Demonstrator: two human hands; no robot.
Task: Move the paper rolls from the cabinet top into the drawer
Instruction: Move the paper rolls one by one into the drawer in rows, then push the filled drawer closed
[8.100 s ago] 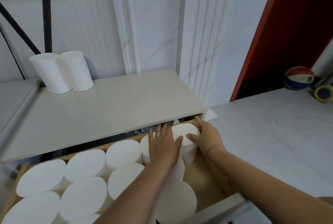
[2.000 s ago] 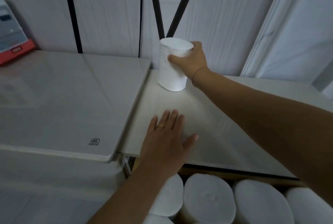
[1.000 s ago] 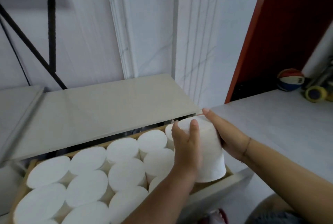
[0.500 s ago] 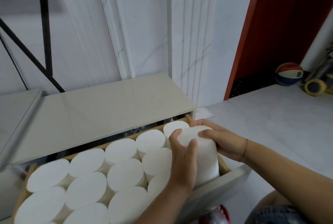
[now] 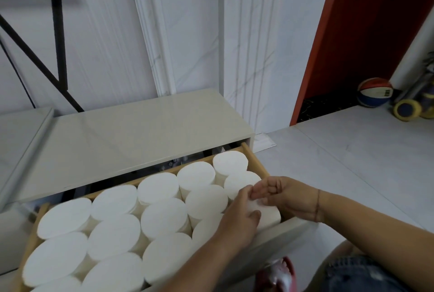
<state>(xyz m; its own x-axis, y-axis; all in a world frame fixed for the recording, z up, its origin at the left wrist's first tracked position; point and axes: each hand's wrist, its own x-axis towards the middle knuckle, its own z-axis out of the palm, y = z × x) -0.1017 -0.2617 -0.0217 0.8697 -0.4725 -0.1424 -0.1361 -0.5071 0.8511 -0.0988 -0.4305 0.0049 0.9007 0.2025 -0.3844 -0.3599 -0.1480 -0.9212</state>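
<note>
the paper roll (image 5: pixel 267 213) has dropped from above the drawer (image 5: pixel 249 153) into its front right corner. left hand (image 5: pixel 237 219) and right hand (image 5: pixel 288 198) clasp it, probably seating it. the cabinet top (image 5: pixel 131 136) now looks bare.

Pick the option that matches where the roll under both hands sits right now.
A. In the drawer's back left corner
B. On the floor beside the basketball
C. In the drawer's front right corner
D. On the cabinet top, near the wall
C: the left hand and right hand press the roll down into the front right corner of the open drawer, beside the other rolls; the cabinet top holds none.
</note>
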